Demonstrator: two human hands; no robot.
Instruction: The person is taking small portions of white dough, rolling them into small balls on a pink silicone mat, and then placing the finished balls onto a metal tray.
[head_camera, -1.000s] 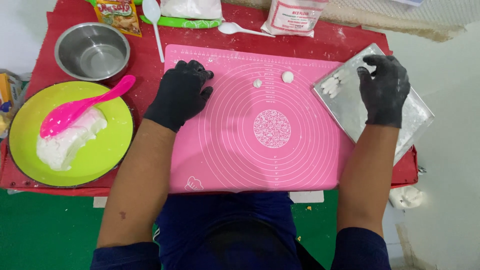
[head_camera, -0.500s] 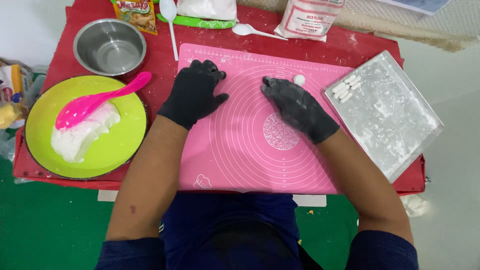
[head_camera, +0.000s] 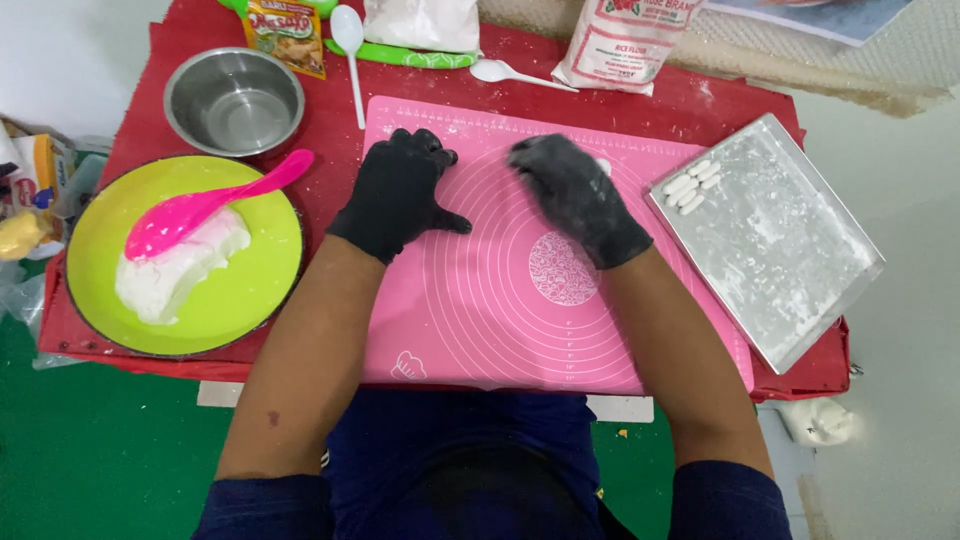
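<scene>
The left hand (head_camera: 400, 195) lies flat, fingers spread, steadying the pink mat (head_camera: 500, 330). The right hand (head_camera: 575, 195) presses palm-down, fingers together, probably on a dough piece. Finished pieces (head_camera: 690, 185) wait on the floured tray (head_camera: 790, 260).

A home kitchen setup: a red worktop (head_camera: 330, 130) carries a pink baking mat (head_camera: 500, 300), with a flour bag (head_camera: 625, 40) behind it and a floured metal tray (head_camera: 790, 260) to its right.

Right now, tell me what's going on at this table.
A person in black gloves works at a pink mat. The left hand lies flat on it; the floured right hand presses down near its top edge. A few small white dough pieces lie on the floured metal tray. A green plate holds dough and a pink spatula.
</scene>
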